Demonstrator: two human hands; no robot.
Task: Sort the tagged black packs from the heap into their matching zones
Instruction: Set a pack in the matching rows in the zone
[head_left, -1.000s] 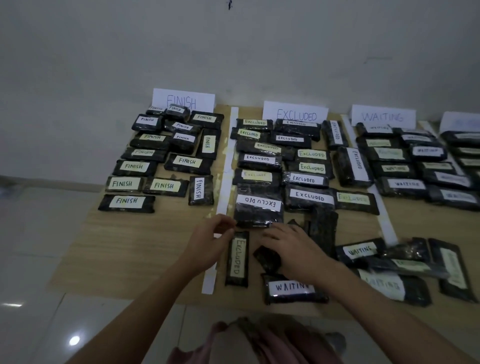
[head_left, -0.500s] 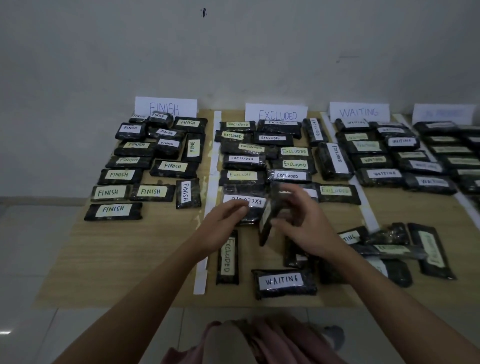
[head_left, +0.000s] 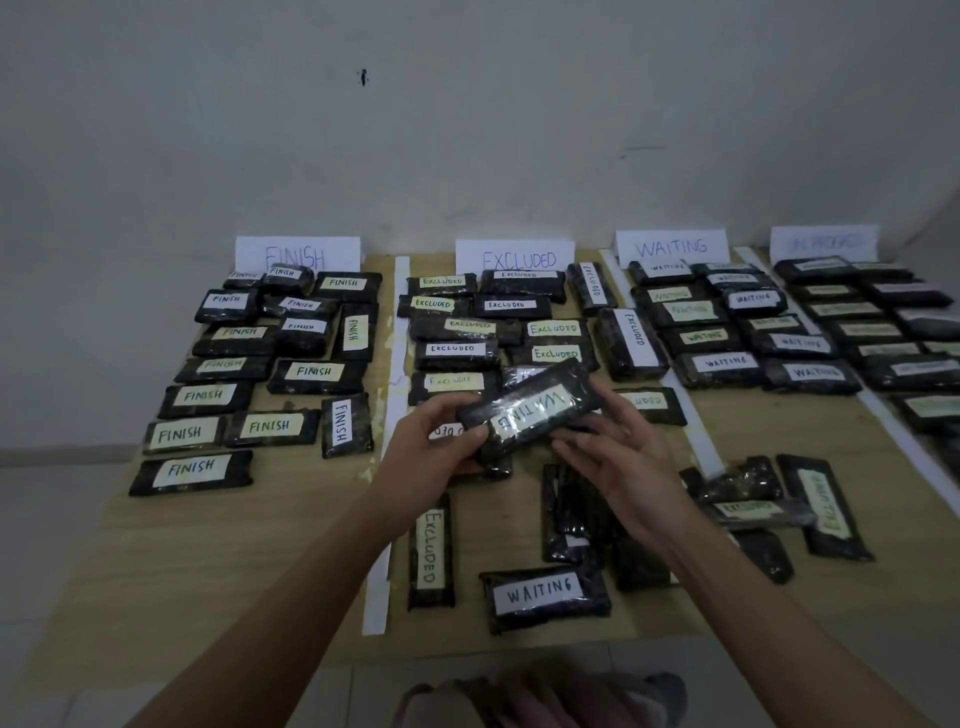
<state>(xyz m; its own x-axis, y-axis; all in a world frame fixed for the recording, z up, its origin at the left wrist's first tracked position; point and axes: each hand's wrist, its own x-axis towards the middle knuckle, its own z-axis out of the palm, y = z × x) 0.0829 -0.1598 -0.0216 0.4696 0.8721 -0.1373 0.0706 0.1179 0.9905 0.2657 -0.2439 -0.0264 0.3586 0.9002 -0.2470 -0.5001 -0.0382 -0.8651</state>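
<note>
Most packs already fill the zones, a small heap (head_left: 748, 499) remains, and both hands (head_left: 524, 457) grip a WAITING pack (head_left: 530, 410).

Black WAITING pack (head_left: 530, 410) — tilted, aloft

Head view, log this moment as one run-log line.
held: WAITING pack | left hand: grips | right hand: supports | over: EXCLUDED zone | target: WAITING sign

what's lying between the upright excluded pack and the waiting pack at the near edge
In the head view, only bare wooden board shows between the excluded pack and the waiting pack.
</note>
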